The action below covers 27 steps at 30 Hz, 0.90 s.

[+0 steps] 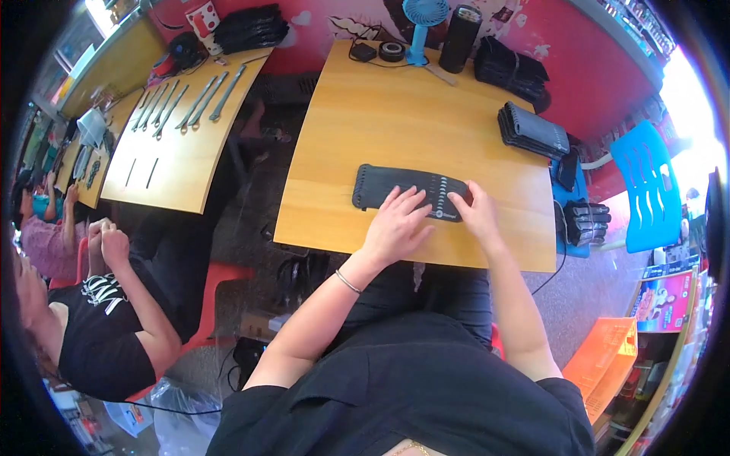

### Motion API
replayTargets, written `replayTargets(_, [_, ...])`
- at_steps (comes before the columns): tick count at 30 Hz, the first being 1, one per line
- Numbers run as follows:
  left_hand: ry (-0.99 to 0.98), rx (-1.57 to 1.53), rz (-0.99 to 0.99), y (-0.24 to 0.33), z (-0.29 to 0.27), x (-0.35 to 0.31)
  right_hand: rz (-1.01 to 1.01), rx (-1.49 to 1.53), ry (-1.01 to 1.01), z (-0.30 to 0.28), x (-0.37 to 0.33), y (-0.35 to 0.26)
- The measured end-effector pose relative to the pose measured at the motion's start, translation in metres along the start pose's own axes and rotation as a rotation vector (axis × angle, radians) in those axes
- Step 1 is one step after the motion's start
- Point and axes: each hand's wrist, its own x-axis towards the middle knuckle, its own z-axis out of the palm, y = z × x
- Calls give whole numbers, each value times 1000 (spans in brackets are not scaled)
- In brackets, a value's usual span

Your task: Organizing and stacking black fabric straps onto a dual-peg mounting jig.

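Note:
A flat black fabric pouch lies lengthwise on the wooden table in front of me. A row of scallop-like loops runs along its left end, and a column of small white marks sits towards its right end. My left hand rests on the pouch's near middle, palm down with the fingers spread. At the right end, my right hand touches the pouch, thumb and forefinger apart; its other fingers are partly hidden.
Folded black pouches are stacked at the table's right edge. A bundle of black pouches, a black cylinder and a blue fan stand farther back. A blue chair is to the right. Another person sits at the left table.

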Motion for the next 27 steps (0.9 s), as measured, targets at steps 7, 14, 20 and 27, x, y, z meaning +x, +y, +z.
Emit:
replayTargets(7, [134,-251,4,13,-14,-14,-199,-10,114,2,-26,-93])
replayTargets(14, [75,-345,-112,25,-18,-37,-187,127,164,15,-16,-58])
replayTargets(20, [-28,-560,-210,52,-35,-66,-515,143,358,-34,-70,-152])
replayTargets(27, [189,-1834,-785,44,-65,-35,-308,392,219,-68,-78,-103])
